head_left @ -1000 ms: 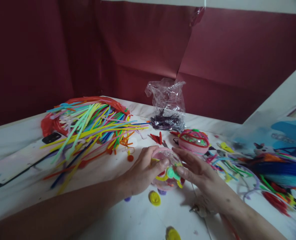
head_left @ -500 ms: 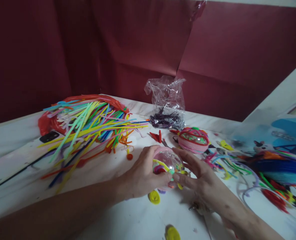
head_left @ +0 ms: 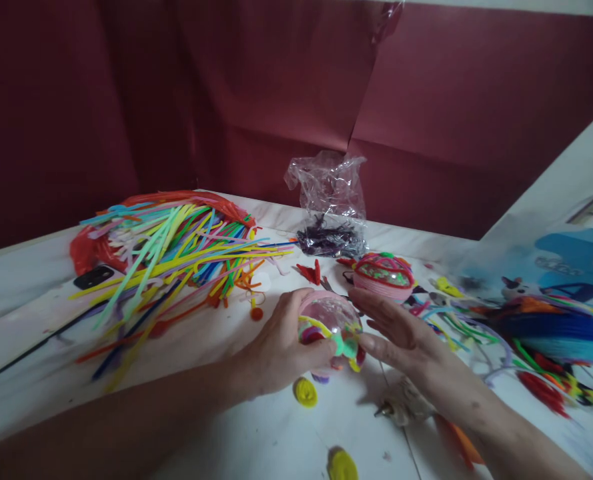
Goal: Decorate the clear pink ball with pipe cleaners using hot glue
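- The left hand (head_left: pixel 279 350) curls around the left side of a clear-topped pink ball (head_left: pixel 326 308), its thumb laid across the front; this grip is closed on the ball.
- The right hand (head_left: pixel 416 343) is at the ball's right side, its grip spread, thumb apart from the fingers; whether the thumb tip touches, I cannot tell.
- The ball is between the hands, over the bench (head_left: pixel 246 440), with green and yellow pieces on its front.
- A yellow coil (head_left: pixel 305 393) lies just in front of the ball, another coil (head_left: pixel 343 465) nearer the person.
- Behind the ball, slightly right, sits a second ball (head_left: pixel 383 290).
- Farther back stands a clear bag (head_left: pixel 331 187) holding dark strips (head_left: pixel 329 240).
- Colourful fuzzy sticks (head_left: pixel 176 243) are heaped at left, some across a phone (head_left: pixel 31 323).
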Demonstrator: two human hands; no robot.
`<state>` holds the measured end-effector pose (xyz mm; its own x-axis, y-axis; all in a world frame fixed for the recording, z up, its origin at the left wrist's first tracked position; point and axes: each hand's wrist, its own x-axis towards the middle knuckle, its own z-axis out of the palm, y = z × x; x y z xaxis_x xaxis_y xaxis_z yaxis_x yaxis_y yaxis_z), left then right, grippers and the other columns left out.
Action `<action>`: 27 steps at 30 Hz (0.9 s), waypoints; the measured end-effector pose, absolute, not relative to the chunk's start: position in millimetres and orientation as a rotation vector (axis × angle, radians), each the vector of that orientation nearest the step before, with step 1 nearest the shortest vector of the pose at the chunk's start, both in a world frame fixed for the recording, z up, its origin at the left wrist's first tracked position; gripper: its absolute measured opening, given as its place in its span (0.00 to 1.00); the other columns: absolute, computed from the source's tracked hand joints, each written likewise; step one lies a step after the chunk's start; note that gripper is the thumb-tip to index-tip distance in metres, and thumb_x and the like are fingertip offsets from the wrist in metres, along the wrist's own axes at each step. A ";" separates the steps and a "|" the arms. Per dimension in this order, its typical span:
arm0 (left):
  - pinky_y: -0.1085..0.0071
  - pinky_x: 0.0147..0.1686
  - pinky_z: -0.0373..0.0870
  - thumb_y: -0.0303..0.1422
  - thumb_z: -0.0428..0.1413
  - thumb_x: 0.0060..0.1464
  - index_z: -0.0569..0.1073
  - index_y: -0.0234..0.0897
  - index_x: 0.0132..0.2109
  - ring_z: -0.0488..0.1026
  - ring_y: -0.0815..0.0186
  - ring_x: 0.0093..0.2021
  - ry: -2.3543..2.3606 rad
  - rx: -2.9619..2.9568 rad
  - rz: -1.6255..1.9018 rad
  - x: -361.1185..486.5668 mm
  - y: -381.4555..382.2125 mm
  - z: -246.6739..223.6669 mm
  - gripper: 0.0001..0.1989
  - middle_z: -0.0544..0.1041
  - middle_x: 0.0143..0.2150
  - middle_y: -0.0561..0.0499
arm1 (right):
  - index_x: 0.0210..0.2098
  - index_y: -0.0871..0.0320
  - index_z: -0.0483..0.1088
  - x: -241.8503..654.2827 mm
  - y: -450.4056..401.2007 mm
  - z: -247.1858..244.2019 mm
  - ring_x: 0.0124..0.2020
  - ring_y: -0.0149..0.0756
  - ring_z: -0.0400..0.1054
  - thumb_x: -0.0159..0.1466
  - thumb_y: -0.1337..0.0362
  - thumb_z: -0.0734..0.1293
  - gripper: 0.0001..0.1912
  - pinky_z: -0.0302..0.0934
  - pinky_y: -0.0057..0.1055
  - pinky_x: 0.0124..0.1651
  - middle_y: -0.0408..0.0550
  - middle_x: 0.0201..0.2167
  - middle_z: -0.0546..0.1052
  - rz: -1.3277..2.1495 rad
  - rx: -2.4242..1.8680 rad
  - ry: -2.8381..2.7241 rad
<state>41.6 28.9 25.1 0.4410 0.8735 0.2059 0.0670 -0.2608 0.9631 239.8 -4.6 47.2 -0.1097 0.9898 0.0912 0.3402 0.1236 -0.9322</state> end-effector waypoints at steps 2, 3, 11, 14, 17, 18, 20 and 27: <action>0.51 0.57 0.65 0.31 0.60 0.50 0.63 0.40 0.57 0.65 0.53 0.57 0.814 1.633 0.965 41.6 28.5 25.2 0.27 0.67 0.56 0.44 | 0.59 0.54 0.60 242.0 -3.3 45.6 0.64 0.47 0.52 0.55 0.44 0.70 0.38 0.53 0.45 0.63 0.54 0.64 0.59 0.978 -1.352 -1.598; 0.52 0.55 0.67 0.31 0.59 0.51 0.63 0.40 0.57 0.66 0.53 0.56 0.798 1.621 0.955 41.6 28.1 25.4 0.26 0.67 0.56 0.45 | 0.59 0.55 0.59 242.6 -2.7 44.5 0.64 0.47 0.53 0.55 0.45 0.70 0.38 0.53 0.45 0.64 0.54 0.64 0.59 0.981 -1.349 -1.614; 0.54 0.50 0.71 0.30 0.56 0.54 0.60 0.41 0.59 0.67 0.52 0.54 0.721 1.594 0.875 40.3 25.7 30.0 0.26 0.65 0.58 0.43 | 0.57 0.54 0.62 239.5 -4.0 40.2 0.61 0.47 0.57 0.57 0.48 0.70 0.33 0.57 0.44 0.61 0.53 0.60 0.64 0.946 -1.331 -1.678; 0.52 0.55 0.67 0.29 0.57 0.53 0.61 0.40 0.58 0.66 0.53 0.55 0.750 1.645 0.902 40.2 25.0 31.4 0.26 0.66 0.57 0.43 | 0.57 0.54 0.62 239.3 -5.9 38.2 0.61 0.48 0.57 0.58 0.49 0.69 0.32 0.57 0.45 0.61 0.53 0.60 0.65 0.897 -1.361 -1.677; 0.54 0.53 0.68 0.28 0.57 0.52 0.62 0.40 0.57 0.67 0.54 0.55 0.743 1.652 0.933 41.3 25.1 30.6 0.26 0.67 0.57 0.44 | 0.57 0.55 0.63 239.3 -5.9 37.6 0.60 0.48 0.58 0.58 0.49 0.69 0.31 0.58 0.45 0.60 0.54 0.59 0.66 0.887 -1.373 -1.667; 0.55 0.52 0.69 0.28 0.57 0.52 0.62 0.41 0.57 0.67 0.54 0.54 0.736 1.641 0.935 41.6 25.4 29.9 0.25 0.67 0.56 0.45 | 0.57 0.55 0.63 239.3 -5.7 38.2 0.60 0.48 0.59 0.58 0.49 0.69 0.31 0.59 0.45 0.59 0.54 0.59 0.66 0.895 -1.365 -1.665; 0.54 0.50 0.70 0.29 0.57 0.52 0.62 0.41 0.57 0.67 0.53 0.54 0.731 1.595 0.926 41.9 26.4 27.9 0.26 0.67 0.57 0.44 | 0.56 0.55 0.63 239.1 -5.4 40.3 0.60 0.49 0.59 0.57 0.47 0.69 0.32 0.60 0.44 0.59 0.54 0.58 0.66 0.920 -1.344 -1.662; 0.52 0.57 0.63 0.32 0.58 0.52 0.62 0.41 0.58 0.65 0.53 0.57 0.756 1.709 0.950 41.0 29.4 25.5 0.26 0.68 0.56 0.45 | 0.59 0.57 0.60 233.6 -7.3 44.9 0.61 0.50 0.57 0.55 0.46 0.69 0.37 0.58 0.46 0.59 0.55 0.61 0.63 0.880 -1.392 -1.702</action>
